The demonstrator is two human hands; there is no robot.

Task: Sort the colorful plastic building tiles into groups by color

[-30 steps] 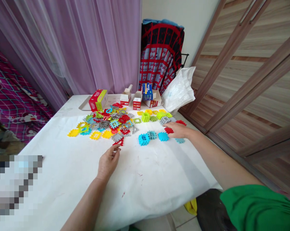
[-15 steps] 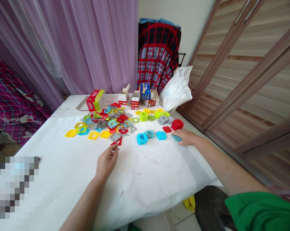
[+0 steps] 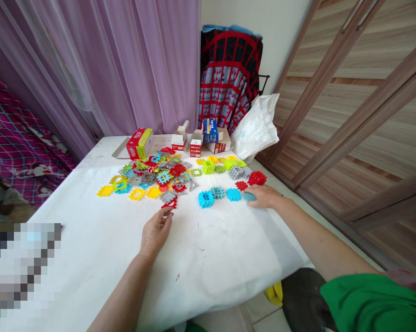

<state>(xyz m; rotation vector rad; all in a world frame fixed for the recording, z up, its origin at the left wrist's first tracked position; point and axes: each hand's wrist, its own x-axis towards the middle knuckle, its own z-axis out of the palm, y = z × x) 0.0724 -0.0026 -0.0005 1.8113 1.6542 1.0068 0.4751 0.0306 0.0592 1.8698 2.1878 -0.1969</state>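
Note:
My right hand [image 3: 265, 197] is closed on a grey-blue interlocking building tile [image 3: 249, 196], low over the table beside a flat bright blue tile [image 3: 233, 194]. My left hand [image 3: 156, 230] rests on the table with its fingers curled at the near edge of a red triangular tile [image 3: 170, 203]. A grey tile [image 3: 167, 197] touches that triangle. Between the hands stand a blue cube [image 3: 206, 199] of joined tiles and a teal piece [image 3: 218, 192]. A red cube [image 3: 257, 178] and a flat red tile [image 3: 241, 186] lie just beyond my right hand.
A heap of mixed tiles [image 3: 152, 177] spreads behind my left hand. Yellow, green and grey pieces, including a lime cube [image 3: 208, 167], sit farther back. Small boxes [image 3: 196, 145], a red-green box [image 3: 139, 144] and a white bag [image 3: 256, 129] line the far edge.
My right hand has slid a little left with the grey-blue tile, closer to the bright blue tile. My left hand stays at the red triangle. The view has shifted slightly.

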